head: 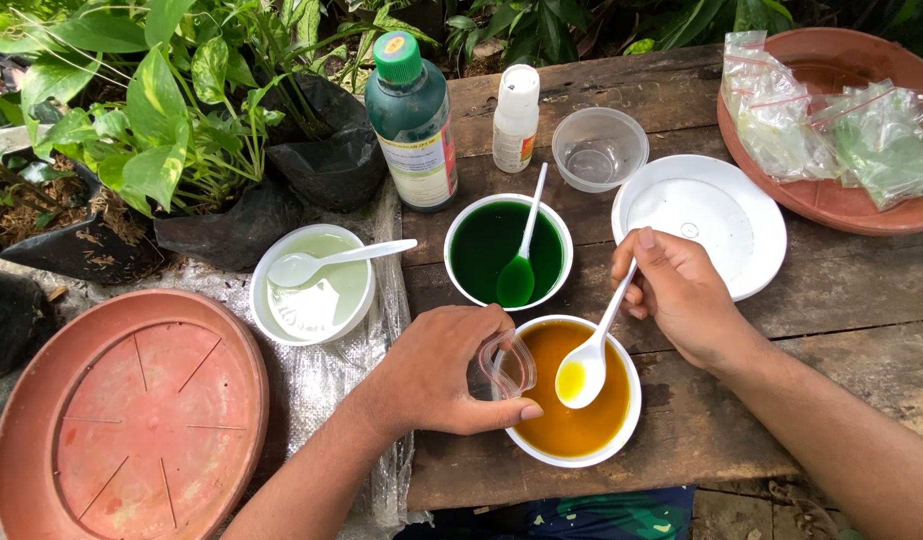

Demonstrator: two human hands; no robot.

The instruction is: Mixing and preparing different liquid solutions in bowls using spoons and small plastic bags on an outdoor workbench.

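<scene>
Wooden tabletop (841, 290), weathered planks. Left hand (436, 375): curled round a small clear plastic cup (508, 362), tilted at the rim of a white bowl of orange liquid (573, 425). Right hand (681, 295): pinching a white plastic spoon (586, 368), its bowl holding yellow liquid above the orange. Behind: white bowl of green liquid (491, 245) with spoon; bowl of pale liquid (311, 290) with spoon; green-capped bottle (413, 125); small white bottle (516, 120); white lid (706, 215); terracotta saucer (131, 415).

My left hand (436, 370) covers part of the small clear plastic cup (508, 362), so I can't see its base. The round terracotta saucer (131, 415) runs off the bottom edge, and the contents of the clear plastic bags (831, 125) are unreadable to me.
</scene>
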